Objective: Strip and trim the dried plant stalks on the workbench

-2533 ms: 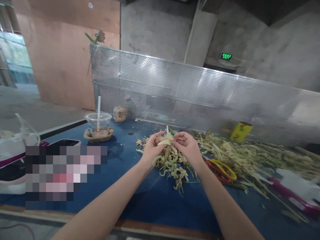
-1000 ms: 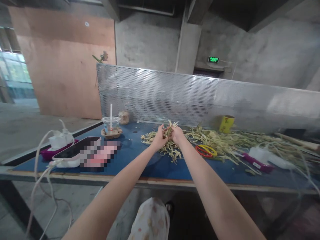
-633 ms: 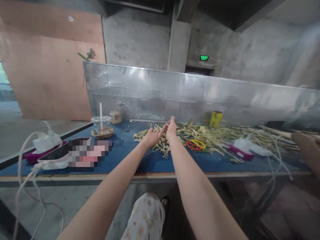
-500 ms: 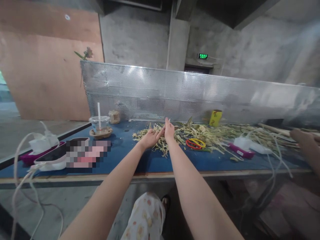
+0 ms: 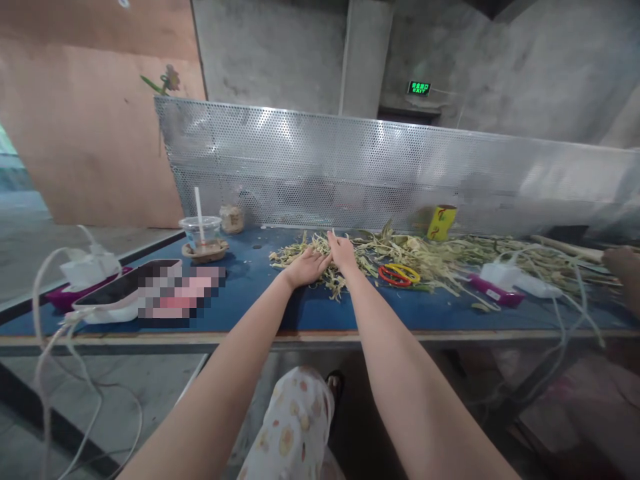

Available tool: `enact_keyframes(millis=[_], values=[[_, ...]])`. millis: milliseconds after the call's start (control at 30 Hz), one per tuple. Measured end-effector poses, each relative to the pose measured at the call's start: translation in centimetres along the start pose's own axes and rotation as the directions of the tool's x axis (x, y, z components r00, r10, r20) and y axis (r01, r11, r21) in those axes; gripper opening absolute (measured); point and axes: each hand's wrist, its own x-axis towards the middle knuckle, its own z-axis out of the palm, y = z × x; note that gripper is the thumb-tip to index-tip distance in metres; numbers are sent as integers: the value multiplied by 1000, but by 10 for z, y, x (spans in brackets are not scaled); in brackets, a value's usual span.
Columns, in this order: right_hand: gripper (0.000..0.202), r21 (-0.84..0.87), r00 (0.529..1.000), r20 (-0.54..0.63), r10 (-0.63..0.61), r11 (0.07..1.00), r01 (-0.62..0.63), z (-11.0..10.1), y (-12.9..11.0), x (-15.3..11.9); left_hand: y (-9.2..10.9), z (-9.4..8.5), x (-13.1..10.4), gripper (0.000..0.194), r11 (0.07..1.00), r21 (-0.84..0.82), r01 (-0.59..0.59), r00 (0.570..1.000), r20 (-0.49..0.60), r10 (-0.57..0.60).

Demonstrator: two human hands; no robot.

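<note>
My left hand (image 5: 306,267) lies palm up over a pile of dry, pale green plant strips (image 5: 336,287), its fingers stretched out and nothing plainly held. My right hand (image 5: 343,253) meets its fingertips from the right, turned on edge with fingers extended; its far side is hidden. Any small strip between the two hands is too fine to make out. To the right of my hands, a red ring (image 5: 393,276) and a yellow ring (image 5: 407,272) overlap on the strips.
On the left stand a plastic cup with a straw (image 5: 201,233), a jar (image 5: 231,219) and a white tray (image 5: 107,310). A yellow can (image 5: 442,223) is at the back. White plugs and cables (image 5: 500,275) lie right, near another person's hand (image 5: 620,263). A perforated metal panel (image 5: 300,160) backs the table.
My hands, upright and close together before, have tilted lower, and the left palm has turned more upward. The camera view has tipped down slightly.
</note>
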Motion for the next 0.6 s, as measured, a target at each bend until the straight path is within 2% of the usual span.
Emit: enact_keyframes(millis=[233,367,600], values=[[39,-116,996,76,-47,992,56,2,6,1,1,1,0,37,999,-1,-43,999,3,43],[28,-148,991,127,-47,987,66,1,6,3,1,2,0,37,999,-14,-37,999,3,37],[26,-170,981,191,-24,984,57,-2,2,3,2,-2,0,34,999,-37,-14,1000,21,15]])
